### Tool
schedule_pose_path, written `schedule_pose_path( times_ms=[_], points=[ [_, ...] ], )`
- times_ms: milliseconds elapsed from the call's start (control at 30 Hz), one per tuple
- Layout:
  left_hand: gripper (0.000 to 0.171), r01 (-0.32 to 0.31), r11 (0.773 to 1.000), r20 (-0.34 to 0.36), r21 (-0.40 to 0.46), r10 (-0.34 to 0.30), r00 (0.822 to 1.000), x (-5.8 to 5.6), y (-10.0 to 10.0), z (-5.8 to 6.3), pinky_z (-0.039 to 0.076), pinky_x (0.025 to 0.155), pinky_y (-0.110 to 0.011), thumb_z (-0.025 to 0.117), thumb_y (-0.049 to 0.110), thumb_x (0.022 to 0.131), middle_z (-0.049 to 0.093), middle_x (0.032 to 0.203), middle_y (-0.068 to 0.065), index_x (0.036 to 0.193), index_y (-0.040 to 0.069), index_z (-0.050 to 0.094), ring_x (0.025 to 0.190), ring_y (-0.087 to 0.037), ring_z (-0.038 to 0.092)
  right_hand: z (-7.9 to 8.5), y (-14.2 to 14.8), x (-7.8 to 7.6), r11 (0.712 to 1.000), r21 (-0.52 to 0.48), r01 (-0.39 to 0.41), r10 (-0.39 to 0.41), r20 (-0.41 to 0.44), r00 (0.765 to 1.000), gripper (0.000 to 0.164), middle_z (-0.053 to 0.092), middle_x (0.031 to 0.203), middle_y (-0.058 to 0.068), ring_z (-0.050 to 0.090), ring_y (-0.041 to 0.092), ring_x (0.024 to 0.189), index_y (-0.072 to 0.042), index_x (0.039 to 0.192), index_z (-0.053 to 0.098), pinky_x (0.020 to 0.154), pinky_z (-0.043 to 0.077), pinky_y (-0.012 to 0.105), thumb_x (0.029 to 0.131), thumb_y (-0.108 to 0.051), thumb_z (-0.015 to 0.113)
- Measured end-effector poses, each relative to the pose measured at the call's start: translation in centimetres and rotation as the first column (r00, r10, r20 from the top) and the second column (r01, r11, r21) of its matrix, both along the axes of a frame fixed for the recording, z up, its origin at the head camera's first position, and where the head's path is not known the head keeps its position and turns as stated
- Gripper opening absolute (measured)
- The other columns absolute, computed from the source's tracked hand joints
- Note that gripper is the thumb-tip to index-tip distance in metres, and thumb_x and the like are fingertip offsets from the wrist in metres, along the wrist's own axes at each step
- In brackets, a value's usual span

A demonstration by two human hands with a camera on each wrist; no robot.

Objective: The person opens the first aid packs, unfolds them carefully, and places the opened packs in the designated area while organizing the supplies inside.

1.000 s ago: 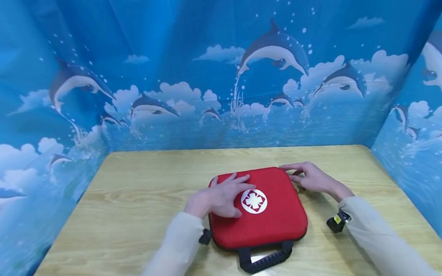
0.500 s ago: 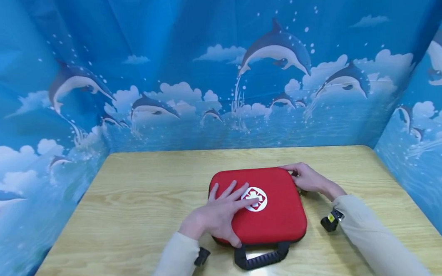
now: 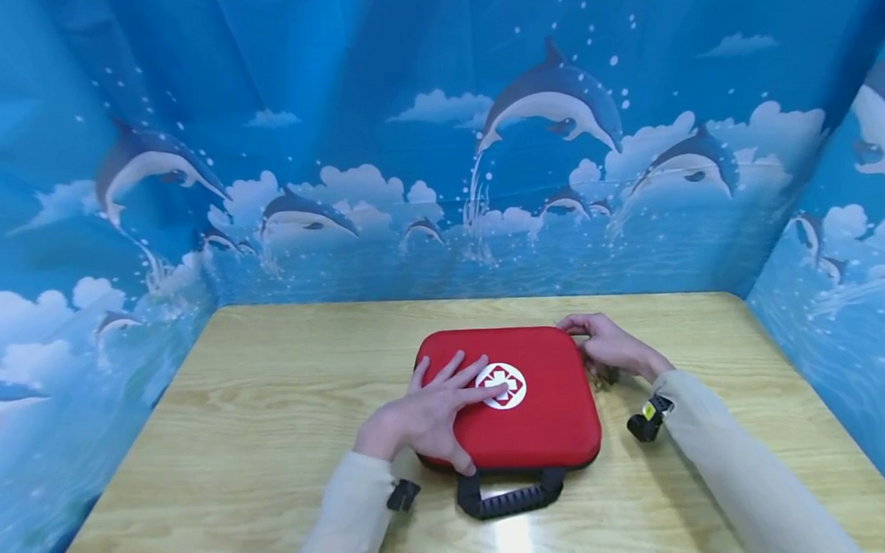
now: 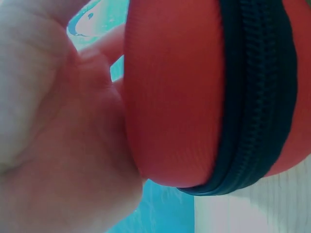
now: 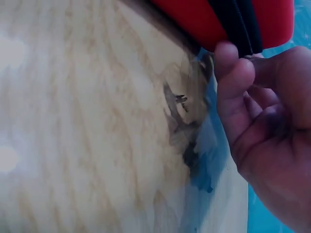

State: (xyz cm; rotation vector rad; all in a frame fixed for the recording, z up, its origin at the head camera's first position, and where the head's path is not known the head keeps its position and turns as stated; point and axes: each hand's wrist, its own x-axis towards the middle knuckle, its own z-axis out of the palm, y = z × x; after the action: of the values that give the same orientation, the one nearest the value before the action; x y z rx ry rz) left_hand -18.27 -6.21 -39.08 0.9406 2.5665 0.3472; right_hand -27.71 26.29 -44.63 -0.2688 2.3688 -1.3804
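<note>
A red first aid case (image 3: 548, 421) lies closed on the wooden table, its black handle (image 3: 510, 502) toward me and a white round emblem on the lid. My left hand (image 3: 427, 415) rests on the lid's left part with fingers spread, thumb at the front edge. In the left wrist view the palm is against the case's side, beside the black zipper (image 4: 260, 97). At the far right corner my right hand (image 3: 611, 347) has curled fingers; in the right wrist view the fingertips (image 5: 240, 70) pinch at the zipper band (image 5: 238, 24). The zipper pull is mostly hidden between them.
The wooden table (image 3: 284, 402) extends around the case. A blue curtain (image 3: 376, 146) printed with dolphins rises behind the table and along its sides. Black wrist cameras sit on both sleeves. Dark reflections show on the tabletop near the right hand.
My left hand has slid toward the front left of the lid, its fingers spreading wider. The case has shifted slightly back and left, and the right hand has moved along at its corner.
</note>
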Motion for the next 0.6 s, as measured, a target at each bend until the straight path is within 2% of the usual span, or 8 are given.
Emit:
schedule_pose_path(
  times_ms=[67,167,233,267,333,467,533,600],
  points=[
    [0.106,-0.004,1.000,0.003,0.010,0.004,1.000,0.0,-0.1,-0.1,-0.003,0.114,-0.063,0.084,0.044,0.061,0.005,0.160,0.008,0.146,0.050,0.021,0.148,-0.025,0.000,-0.2,-0.2,-0.3,1.000,0.005,0.014,-0.014,-0.005,1.000,0.040,0.057,0.124,0.023,0.048,0.013,0.045,0.000,0.123,0.054,0.043,0.046,0.031,0.086,0.009,0.042],
    [0.105,-0.016,1.000,0.006,0.027,0.016,1.000,-0.2,-0.2,-0.1,-0.004,0.114,-0.062,0.084,0.045,0.061,0.005,0.160,0.008,0.146,0.048,0.023,0.148,-0.025,0.000,-0.2,-0.5,-0.5,0.998,0.054,0.028,-0.024,-0.078,0.997,0.036,0.062,0.113,0.021,0.050,0.012,0.046,0.000,0.121,0.057,0.044,0.047,0.031,0.089,0.006,0.042],
    [0.104,-0.021,0.999,0.001,0.028,0.021,1.000,-0.4,-0.3,-0.1,-0.005,0.114,-0.062,0.084,0.046,0.062,0.005,0.161,0.008,0.146,0.047,0.023,0.148,-0.025,0.000,-0.2,-0.7,-0.6,0.994,0.111,0.015,0.003,-0.160,0.987,0.033,0.066,0.104,0.019,0.051,0.013,0.046,0.001,0.120,0.060,0.043,0.047,0.030,0.092,0.004,0.043],
    [0.104,-0.026,0.999,0.001,0.029,0.026,1.000,-0.5,-0.3,-0.1,-0.005,0.114,-0.062,0.083,0.046,0.062,0.005,0.160,0.008,0.146,0.047,0.023,0.148,-0.025,0.000,-0.1,-0.8,-0.7,0.988,0.156,0.003,0.032,-0.223,0.974,0.032,0.067,0.100,0.018,0.051,0.012,0.047,0.001,0.118,0.062,0.044,0.046,0.029,0.092,0.003,0.044],
    [0.103,-0.030,0.999,-0.001,0.027,0.030,1.000,-0.7,-0.4,-0.2,-0.006,0.114,-0.061,0.083,0.047,0.062,0.005,0.160,0.008,0.146,0.047,0.023,0.148,-0.025,0.000,-0.1,-1.0,-1.0,0.969,0.245,-0.014,0.101,-0.348,0.932,0.028,0.069,0.095,0.015,0.053,0.013,0.053,-0.001,0.112,0.066,0.049,0.047,0.028,0.092,0.002,0.046],
    [0.103,-0.038,0.999,0.000,0.025,0.038,0.999,-0.8,-0.3,-0.3,-0.006,0.114,-0.061,0.082,0.052,0.063,0.005,0.161,0.008,0.146,0.048,0.022,0.148,-0.026,0.000,-0.3,-1.0,-1.3,0.931,0.364,-0.004,0.219,-0.551,0.805,0.023,0.069,0.094,0.011,0.061,0.020,0.076,-0.002,0.099,0.071,0.067,0.051,0.034,0.089,0.005,0.052],
    [0.102,-0.047,0.999,-0.001,0.024,0.047,0.999,-0.8,-0.1,-0.4,-0.005,0.114,-0.061,0.081,0.053,0.063,0.006,0.161,0.008,0.146,0.048,0.022,0.148,-0.026,0.001,-0.4,-0.7,-1.1,0.925,0.380,0.005,0.237,-0.589,0.772,0.021,0.068,0.094,0.012,0.064,0.025,0.086,-0.002,0.098,0.070,0.073,0.053,0.039,0.089,0.006,0.053],
    [0.102,-0.058,0.998,-0.008,0.023,0.059,0.998,-0.7,0.0,-0.4,-0.004,0.114,-0.061,0.081,0.053,0.063,0.007,0.160,0.007,0.146,0.048,0.023,0.148,-0.027,0.002,-0.4,-0.5,-0.9,0.920,0.391,0.018,0.242,-0.606,0.758,0.019,0.067,0.093,0.011,0.064,0.027,0.088,-0.001,0.098,0.070,0.076,0.053,0.042,0.089,0.006,0.054]
  ],
)
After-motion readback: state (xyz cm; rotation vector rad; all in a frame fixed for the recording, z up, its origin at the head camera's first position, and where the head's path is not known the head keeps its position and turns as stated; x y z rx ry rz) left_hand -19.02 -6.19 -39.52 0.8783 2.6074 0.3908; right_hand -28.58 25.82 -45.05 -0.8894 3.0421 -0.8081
